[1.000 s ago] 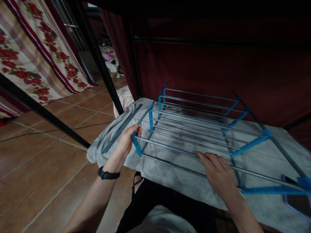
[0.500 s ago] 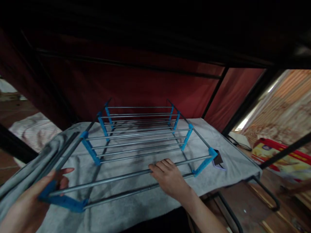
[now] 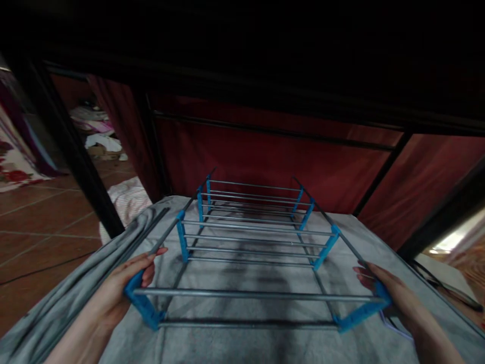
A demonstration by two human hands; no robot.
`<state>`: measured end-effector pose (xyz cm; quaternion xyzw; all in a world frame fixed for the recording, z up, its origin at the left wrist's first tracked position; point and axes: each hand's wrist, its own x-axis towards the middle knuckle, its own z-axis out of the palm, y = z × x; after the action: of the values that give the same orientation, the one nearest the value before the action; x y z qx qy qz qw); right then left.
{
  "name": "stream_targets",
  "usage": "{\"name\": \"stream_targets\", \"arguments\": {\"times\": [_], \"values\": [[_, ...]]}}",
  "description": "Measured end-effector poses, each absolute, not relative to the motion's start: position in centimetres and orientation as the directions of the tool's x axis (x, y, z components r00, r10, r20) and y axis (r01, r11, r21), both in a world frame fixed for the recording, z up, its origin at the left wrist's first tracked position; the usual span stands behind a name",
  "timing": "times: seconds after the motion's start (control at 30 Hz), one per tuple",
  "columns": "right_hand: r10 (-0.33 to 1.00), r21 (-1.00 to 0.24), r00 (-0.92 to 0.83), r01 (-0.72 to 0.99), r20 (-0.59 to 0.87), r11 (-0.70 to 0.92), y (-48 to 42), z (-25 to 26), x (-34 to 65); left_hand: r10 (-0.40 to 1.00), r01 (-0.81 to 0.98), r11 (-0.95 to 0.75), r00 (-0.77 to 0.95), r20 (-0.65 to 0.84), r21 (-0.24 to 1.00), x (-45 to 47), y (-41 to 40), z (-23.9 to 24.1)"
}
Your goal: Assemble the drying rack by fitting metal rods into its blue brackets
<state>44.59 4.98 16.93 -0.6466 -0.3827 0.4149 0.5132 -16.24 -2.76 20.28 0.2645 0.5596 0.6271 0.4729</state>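
Observation:
A shoe rack (image 3: pixel 257 294) of grey metal tubes and blue plastic connectors lies on a grey blanket (image 3: pixel 227 349), its long side tubes running away from me. My left hand (image 3: pixel 131 278) is closed around the left side tube, right at the near blue corner connector (image 3: pixel 146 308). On the other side, my right hand (image 3: pixel 386 283) grips the right side tube by its near connector (image 3: pixel 359 313); part of its fingers is hidden behind the tube. Several thin crossbars (image 3: pixel 253 242) span the rack between the connectors.
Dark metal bed posts (image 3: pixel 71 146) and a low dark structure overhead frame the space. A red curtain (image 3: pixel 265 162) hangs behind. Long dark rods (image 3: pixel 149 230) lie along the blanket's left fold. A flat dark thing with a purple edge (image 3: pixel 397 327) lies under my right arm.
My right hand has left the front crossbar and taken hold of the right side tube. My left hand stays at the left corner. The view has turned left, and the rack looks squarer to me.

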Motion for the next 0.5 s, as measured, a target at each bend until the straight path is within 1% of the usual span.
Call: {"name": "stream_targets", "arguments": {"times": [0.03, 0.07, 0.13, 0.23, 0.33, 0.5], "values": [[0.931, -0.979, 0.303, -0.042, -0.202, -0.199, 5.0, 16.5, 44.6, 0.894, -0.283, 0.053, -0.414, -0.172, 0.958, -16.4, -2.7, 20.1], [0.938, -0.973, 0.264, -0.117, -0.225, -0.2, 5.0, 16.1, 44.4, 0.898, -0.272, 0.035, -0.413, -0.149, 0.962, -16.5, -2.5, 20.1], [0.945, -0.969, 0.247, -0.176, -0.213, -0.172, 5.1, 15.8, 44.1, 0.904, -0.265, 0.009, -0.409, -0.12, 0.964, -16.5, -2.2, 20.4], [0.951, -0.974, 0.259, -0.193, -0.169, -0.121, 5.4, 15.8, 43.8, 0.912, -0.251, -0.01, -0.4, -0.094, 0.968, -16.4, -1.5, 21.2], [0.953, -0.972, 0.257, -0.208, -0.158, -0.105, 5.7, 16.0, 43.4, 0.915, -0.246, -0.012, -0.393, -0.088, 0.969, -16.5, -0.8, 21.3], [0.964, -0.981, 0.246, -0.188, -0.103, -0.057, 6.1, 16.7, 42.4, 0.907, -0.318, 0.017, -0.395, -0.149, 0.948, -17.0, 0.2, 20.1]]}}
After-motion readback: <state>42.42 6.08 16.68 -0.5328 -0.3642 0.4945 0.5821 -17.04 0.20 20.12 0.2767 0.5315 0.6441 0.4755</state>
